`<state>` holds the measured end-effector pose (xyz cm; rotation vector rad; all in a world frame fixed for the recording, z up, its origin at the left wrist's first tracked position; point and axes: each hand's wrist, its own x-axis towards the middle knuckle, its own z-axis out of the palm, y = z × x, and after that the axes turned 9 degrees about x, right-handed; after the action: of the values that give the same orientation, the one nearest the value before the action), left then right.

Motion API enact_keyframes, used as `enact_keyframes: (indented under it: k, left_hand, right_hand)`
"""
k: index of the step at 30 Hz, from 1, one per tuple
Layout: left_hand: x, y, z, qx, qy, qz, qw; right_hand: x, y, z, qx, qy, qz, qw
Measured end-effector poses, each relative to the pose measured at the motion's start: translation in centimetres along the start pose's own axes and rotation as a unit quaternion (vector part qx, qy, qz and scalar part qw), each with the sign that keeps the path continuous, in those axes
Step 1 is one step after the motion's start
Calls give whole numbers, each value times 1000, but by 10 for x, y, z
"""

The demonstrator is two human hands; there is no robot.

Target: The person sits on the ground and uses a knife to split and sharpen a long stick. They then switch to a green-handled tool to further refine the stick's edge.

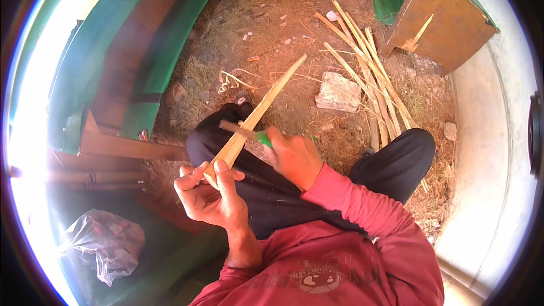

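Note:
My left hand (218,195) pinches the near end of a long split bamboo strip (260,109), which slants up and away to the right over my leg. In my right hand (296,157) is a knife (240,130) with a green handle, the fingers wrapped round it. Its brownish blade lies across the strip about midway, pointing left. Whether the edge bites into the strip I cannot tell. Thin curled shavings (231,81) lie on the ground beyond the strip's left side.
Several long pale strips (374,76) lie in a pile at the right, beside a whitish stone block (338,92). A brown board (439,20) leans near the pale wall (481,136). Green sheeting (164,39) lines the left side. A clear plastic bag (105,243) sits at lower left.

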<state>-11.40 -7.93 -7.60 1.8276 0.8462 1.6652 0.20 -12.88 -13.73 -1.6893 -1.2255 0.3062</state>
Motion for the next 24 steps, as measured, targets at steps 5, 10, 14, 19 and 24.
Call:
enact_keyframes:
  k: [5, 10, 14, 19, 24]
  left_hand:
    - [6, -8, -7, 19, 4, -7, 1000]
    - [3, -6, -7, -5, -7, 5, 1000]
    - [-1, -7, -8, -11, -5, -3, 1000]
    - [3, -4, -5, -23, -1, -14, 1000]
    - [4, -12, -9, -8, 15, -31, 999]
  right_hand:
    - [3, -14, -9, -18, -33, -24, 999]
    - [10, 37, -2, -58, -26, 52, 997]
    - [7, 4, -12, -29, -29, 2, 999]
    - [10, 44, 9, -47, 3, 34, 998]
    - [7, 27, 14, -49, -5, -4, 999]
